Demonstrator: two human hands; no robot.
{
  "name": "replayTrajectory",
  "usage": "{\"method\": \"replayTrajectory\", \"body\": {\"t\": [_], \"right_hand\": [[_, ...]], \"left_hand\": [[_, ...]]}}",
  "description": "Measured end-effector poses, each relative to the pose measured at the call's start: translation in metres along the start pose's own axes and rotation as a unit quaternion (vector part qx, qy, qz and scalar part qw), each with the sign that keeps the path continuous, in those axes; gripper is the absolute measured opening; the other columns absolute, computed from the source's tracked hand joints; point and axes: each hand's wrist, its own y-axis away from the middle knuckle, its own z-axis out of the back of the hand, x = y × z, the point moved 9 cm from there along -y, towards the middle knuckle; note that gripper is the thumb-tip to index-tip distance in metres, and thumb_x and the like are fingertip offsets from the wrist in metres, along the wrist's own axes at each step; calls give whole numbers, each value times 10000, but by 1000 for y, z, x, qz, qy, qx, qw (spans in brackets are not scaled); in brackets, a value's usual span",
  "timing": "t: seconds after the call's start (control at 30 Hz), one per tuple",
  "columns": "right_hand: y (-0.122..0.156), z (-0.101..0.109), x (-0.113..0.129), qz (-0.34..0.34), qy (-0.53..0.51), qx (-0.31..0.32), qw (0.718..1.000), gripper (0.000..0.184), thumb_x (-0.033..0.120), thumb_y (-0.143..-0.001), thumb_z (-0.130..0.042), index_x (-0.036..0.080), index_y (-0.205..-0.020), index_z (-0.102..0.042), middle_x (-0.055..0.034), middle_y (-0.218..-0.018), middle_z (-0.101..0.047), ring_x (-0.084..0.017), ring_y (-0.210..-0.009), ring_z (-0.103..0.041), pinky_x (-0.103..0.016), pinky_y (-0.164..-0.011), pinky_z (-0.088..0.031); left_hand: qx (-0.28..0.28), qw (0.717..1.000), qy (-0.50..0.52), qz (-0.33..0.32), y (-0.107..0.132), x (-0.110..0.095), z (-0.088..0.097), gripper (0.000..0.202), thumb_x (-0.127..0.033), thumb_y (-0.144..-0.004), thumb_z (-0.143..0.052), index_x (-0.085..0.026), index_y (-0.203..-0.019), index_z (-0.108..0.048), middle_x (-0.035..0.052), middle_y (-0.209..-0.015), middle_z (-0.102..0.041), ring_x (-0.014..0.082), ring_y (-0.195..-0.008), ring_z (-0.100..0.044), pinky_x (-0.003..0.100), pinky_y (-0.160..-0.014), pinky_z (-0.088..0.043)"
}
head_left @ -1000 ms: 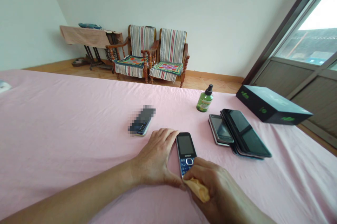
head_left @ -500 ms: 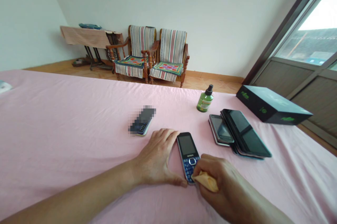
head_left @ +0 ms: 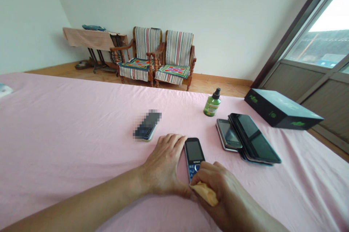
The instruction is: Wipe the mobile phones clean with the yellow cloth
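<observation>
A keypad mobile phone [head_left: 195, 151] with a dark screen and blue keys lies face up on the pink sheet [head_left: 68, 123]. My left hand [head_left: 165, 164] braces it along its left side, fingertips at the top corner and thumb at the lower end. Bunched in my right hand [head_left: 222, 183] is a yellow cloth [head_left: 205, 193], pressed on the lower keypad. That hand and the cloth hide most of the lower keys. Beyond my left hand lies another keypad phone [head_left: 148, 124], partly blurred by pixels.
At the right, a smaller phone [head_left: 229, 134] leans against a stack of larger dark devices [head_left: 255, 137]. Behind them stand a green spray bottle [head_left: 212, 106] and a black box [head_left: 280, 110]. Two wooden armchairs [head_left: 177, 48] and a cloth-covered sewing table [head_left: 87, 38] are by the wall.
My right hand and the cloth have slid left and down across the keypad, covering more of it. The phone has shifted slightly to the right. My left hand stays almost in place.
</observation>
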Motion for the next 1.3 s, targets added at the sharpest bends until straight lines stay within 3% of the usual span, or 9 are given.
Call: {"method": "replayTrajectory", "body": {"t": [0.2,0.37,0.7,0.97,1.13,1.3], "right_hand": [[3,-3,1,4,11,6,1000,188,51,-782,-575,219,-760,-656,1,-797,-648,-163,-740,-584,-302,-733,-355],[4,-2,1,2,14,12,1000,216,39,-725,-580,229,-785,-663,2,-807,-656,-172,-747,-586,-308,-737,-353],[7,21,-16,-47,73,9,996,182,42,-618,-524,203,-656,-600,-7,-689,-631,-155,-618,-542,-269,-565,-299],[9,32,-23,-56,143,22,988,154,58,-651,-491,195,-643,-560,-27,-676,-602,-169,-607,-533,-282,-562,-305],[6,39,-18,-36,87,-15,995,168,67,-685,-487,206,-686,-582,-13,-679,-607,-167,-638,-550,-280,-580,-327],[9,31,-18,-55,77,2,996,149,59,-649,-504,197,-644,-559,-16,-663,-605,-167,-622,-534,-274,-561,-315]], "left_hand": [[-12,1000,-9,7,2,-5,-3,1213,-545,-339,-840,-164,-1383,-353,164,-1314,-484,392,-1207,-440,522,-1069,-311],[-19,1000,-13,5,4,-6,-5,1235,-476,-338,-828,-123,-1404,-314,181,-1347,-451,395,-1240,-409,513,-1100,-286],[-5,999,12,31,4,-6,0,1169,-640,-419,-821,-159,-1383,-368,160,-1325,-471,402,-1213,-429,555,-1070,-330],[3,999,23,31,4,-4,-2,1198,-670,-425,-813,-125,-1396,-369,194,-1364,-444,428,-1242,-405,578,-1084,-298],[-1,999,20,26,4,-4,-2,1174,-702,-443,-786,-173,-1402,-363,170,-1358,-454,426,-1247,-404,587,-1077,-294],[2,1000,16,26,5,-3,-3,1192,-688,-430,-803,-153,-1399,-361,177,-1353,-455,414,-1234,-413,566,-1080,-300]]}}
